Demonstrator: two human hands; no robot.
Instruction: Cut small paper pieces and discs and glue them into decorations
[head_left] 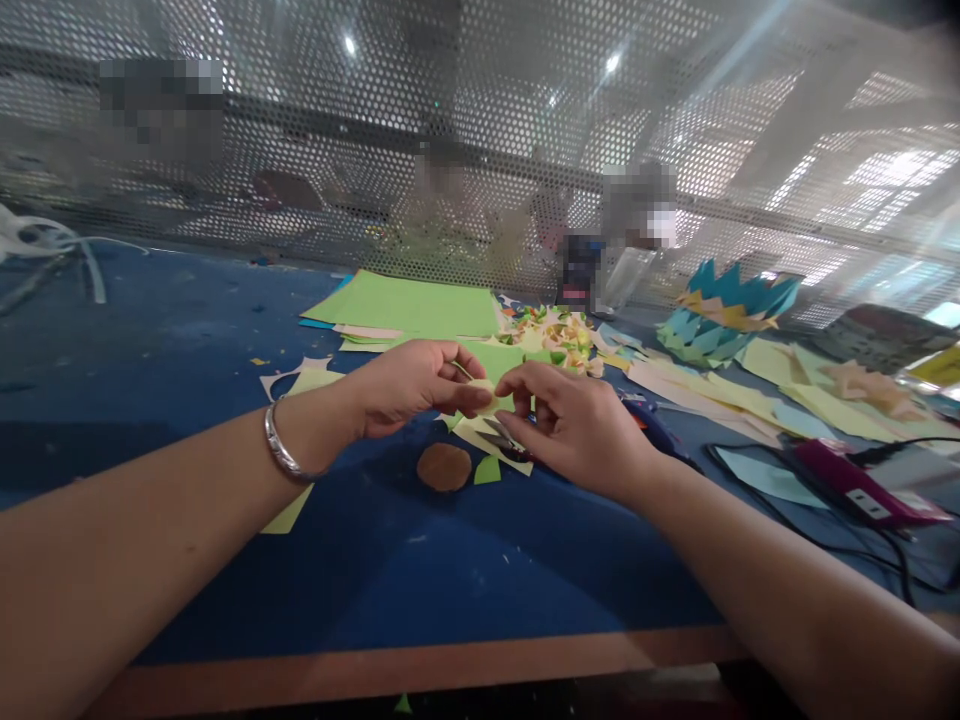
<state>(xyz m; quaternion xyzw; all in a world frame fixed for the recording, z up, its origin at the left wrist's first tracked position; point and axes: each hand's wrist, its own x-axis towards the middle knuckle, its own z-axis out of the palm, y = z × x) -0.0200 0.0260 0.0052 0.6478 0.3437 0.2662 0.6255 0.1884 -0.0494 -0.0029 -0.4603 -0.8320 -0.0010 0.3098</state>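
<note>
Between my two hands is a small pale yellow piece of paper [482,386]. My left hand [420,388], with a silver bangle at its wrist, pinches it between thumb and fingers. Fingers of my right hand [574,420] are curled and meet the paper's right side. Just beneath the hands lie scissors [501,437], partly hidden, on pale paper scraps. A round brown disc [444,467] rests on the blue table nearer me, beside a small green paper scrap [487,470].
Green paper sheets [420,303] are stacked at the back, beside a heap of small paper pieces [559,335]. A zigzag blue-and-yellow paper crown [731,310] stands at right. Nearer lie a purple power strip [870,485] and black cables. Perforated metal mesh [337,130] borders the table's far side.
</note>
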